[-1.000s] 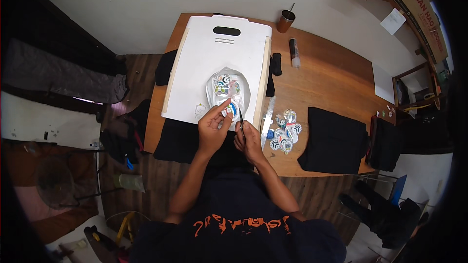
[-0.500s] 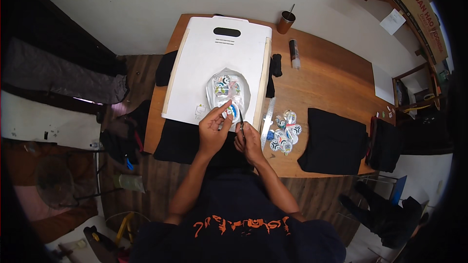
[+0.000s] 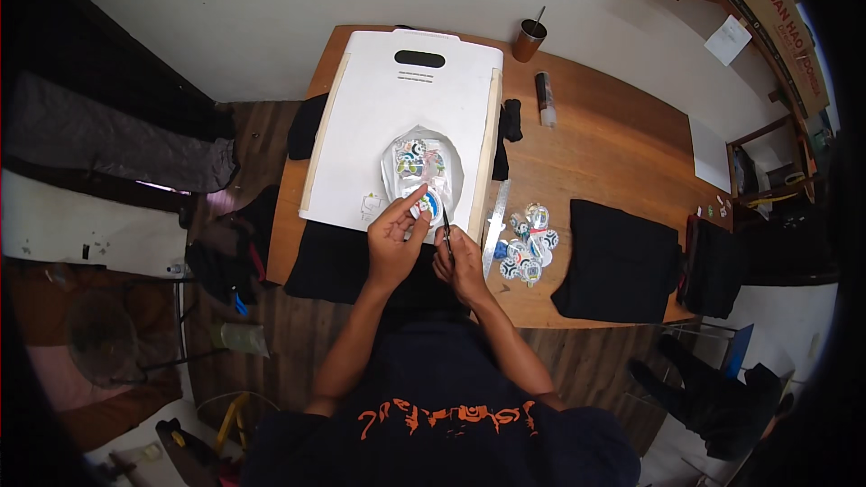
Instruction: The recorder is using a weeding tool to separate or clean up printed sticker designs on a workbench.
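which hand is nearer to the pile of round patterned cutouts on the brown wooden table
Right. The right hand, holding a slender dark tool, is just left of the pile; the left hand, pinching a round blue-and-white piece, is farther left.

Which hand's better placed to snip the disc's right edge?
Right, I'd say: the right hand holds what look like scissors, their tip close to that edge. The left hand is occupied, pinching the disc from the opposite side.
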A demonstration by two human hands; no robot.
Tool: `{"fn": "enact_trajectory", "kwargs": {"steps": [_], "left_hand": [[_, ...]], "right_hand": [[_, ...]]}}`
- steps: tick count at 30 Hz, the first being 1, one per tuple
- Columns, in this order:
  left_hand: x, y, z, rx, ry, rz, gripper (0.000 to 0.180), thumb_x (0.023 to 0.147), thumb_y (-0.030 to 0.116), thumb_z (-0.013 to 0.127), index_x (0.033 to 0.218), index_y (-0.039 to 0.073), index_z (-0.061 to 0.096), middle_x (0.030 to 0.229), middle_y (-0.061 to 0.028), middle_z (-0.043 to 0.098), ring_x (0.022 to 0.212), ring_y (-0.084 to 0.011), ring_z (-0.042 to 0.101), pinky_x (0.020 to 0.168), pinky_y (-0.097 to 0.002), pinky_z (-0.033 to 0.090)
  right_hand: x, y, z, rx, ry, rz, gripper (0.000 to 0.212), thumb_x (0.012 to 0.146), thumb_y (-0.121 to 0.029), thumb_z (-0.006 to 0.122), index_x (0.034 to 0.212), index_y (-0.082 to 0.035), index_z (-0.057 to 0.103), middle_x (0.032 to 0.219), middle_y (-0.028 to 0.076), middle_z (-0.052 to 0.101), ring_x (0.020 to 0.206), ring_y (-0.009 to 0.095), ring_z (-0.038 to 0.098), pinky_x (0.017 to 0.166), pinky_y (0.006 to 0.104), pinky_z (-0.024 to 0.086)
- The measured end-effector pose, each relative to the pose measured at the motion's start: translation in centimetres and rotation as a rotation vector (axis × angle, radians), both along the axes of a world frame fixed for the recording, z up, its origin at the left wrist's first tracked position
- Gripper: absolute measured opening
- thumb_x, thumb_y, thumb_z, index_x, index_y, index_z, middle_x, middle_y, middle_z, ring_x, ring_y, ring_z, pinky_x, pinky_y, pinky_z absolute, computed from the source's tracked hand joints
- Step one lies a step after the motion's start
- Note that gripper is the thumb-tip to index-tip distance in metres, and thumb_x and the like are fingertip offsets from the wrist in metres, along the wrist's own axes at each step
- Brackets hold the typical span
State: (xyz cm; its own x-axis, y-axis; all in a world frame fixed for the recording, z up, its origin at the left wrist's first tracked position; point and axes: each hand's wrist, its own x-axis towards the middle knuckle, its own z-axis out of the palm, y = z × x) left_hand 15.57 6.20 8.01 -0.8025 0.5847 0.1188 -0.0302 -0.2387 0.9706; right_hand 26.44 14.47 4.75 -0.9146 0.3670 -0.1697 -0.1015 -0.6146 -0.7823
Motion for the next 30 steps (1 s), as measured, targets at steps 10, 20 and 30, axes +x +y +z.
{"fn": "enact_trajectory", "kwargs": {"steps": [10, 20, 30], "left_hand": [[0.08, -0.09, -0.17, -0.017, -0.006, -0.001, 0.038, 0.092, -0.009, 0.058, 0.130, -0.006, 0.057, 0.103, -0.0056, 0.061, 0.091, -0.0069, 0.059, 0.078, -0.0200, 0.050], [0.15, -0.06, -0.08, -0.015, -0.011, 0.005, 0.038, 0.092, -0.010, 0.058, 0.130, -0.006, 0.057, 0.100, -0.0047, 0.060, 0.088, -0.0058, 0.058, 0.077, -0.0195, 0.050], [-0.02, -0.19, -0.13, -0.015, 0.014, 0.007, 0.038, 0.092, -0.011, 0.057, 0.130, -0.005, 0.057, 0.100, -0.0046, 0.059, 0.088, -0.0055, 0.057, 0.076, -0.0190, 0.049]], "right_hand": [[-0.02, -0.21, 0.08, -0.029, -0.023, -0.014, 0.038, 0.107, -0.038, 0.035, 0.095, -0.005, 0.050, 0.053, -0.006, 0.030, 0.040, 0.004, 0.024, 0.040, 0.0215, 0.021], [0.11, -0.30, -0.15, -0.013, -0.004, -0.015, 0.039, 0.107, -0.038, 0.033, 0.095, -0.005, 0.050, 0.053, -0.005, 0.030, 0.040, 0.005, 0.025, 0.039, 0.0215, 0.023], [0.00, -0.22, 0.25, 0.024, -0.015, -0.006, 0.038, 0.107, -0.036, 0.033, 0.095, -0.005, 0.050, 0.053, -0.005, 0.030, 0.040, 0.005, 0.024, 0.040, 0.0215, 0.022]]}}
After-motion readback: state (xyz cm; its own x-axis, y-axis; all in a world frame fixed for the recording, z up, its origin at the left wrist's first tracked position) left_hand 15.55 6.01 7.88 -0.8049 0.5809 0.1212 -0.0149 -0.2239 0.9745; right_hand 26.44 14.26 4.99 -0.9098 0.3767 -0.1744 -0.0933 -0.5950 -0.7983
